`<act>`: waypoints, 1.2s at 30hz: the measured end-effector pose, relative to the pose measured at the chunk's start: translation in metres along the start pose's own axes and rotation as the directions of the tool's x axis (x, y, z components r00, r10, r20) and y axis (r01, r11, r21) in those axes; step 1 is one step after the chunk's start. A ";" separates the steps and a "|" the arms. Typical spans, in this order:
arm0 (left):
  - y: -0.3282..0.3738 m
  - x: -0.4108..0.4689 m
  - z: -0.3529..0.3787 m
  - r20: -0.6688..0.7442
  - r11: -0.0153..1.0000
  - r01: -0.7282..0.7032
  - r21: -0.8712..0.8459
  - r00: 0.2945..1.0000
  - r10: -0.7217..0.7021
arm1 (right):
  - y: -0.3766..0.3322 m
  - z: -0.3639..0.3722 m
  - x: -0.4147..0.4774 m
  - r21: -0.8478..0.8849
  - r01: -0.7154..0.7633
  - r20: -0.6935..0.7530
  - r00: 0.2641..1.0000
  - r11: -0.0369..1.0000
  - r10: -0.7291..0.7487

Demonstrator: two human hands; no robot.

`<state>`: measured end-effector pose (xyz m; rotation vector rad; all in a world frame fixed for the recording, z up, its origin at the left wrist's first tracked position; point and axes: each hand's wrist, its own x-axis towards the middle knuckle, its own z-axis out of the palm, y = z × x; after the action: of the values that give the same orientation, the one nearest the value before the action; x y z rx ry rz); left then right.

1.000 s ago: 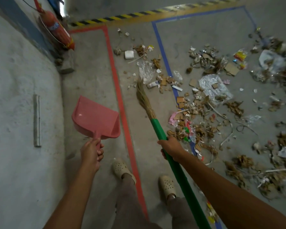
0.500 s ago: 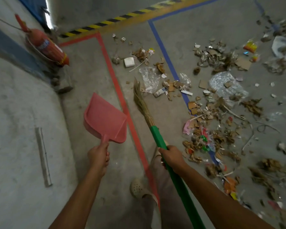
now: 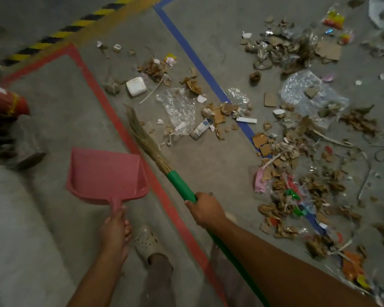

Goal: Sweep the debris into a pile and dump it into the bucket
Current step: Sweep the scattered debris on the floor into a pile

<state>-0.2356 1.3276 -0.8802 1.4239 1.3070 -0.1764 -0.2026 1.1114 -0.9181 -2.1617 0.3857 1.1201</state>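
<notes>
Zero piles formed: debris (image 3: 286,173) lies scattered on both sides of the blue line (image 3: 186,47). Right hand (image 3: 205,210) grips the broom (image 3: 146,140), bristles left of that line; left hand (image 3: 115,227) holds the empty dustpan (image 3: 104,173) farther left. Bucket not in view. Sweeping judged barely begun.

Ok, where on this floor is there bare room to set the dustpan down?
Bare concrete lies left of the red line, between it and the wall, below the held dustpan. Another bare patch sits between the broom and the debris along the blue line. Right of that line it is crowded.
</notes>
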 end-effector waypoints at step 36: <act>0.014 0.097 0.034 0.343 0.977 0.148 0.154 0.919 -0.194 | 0.030 0.035 0.084 0.633 -0.386 -0.026 0.856 0.671 0.516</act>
<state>-0.1703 1.3619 -0.9534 1.3054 1.1299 -0.6173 -0.1903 1.1167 -1.0128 -1.6157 1.2654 0.8428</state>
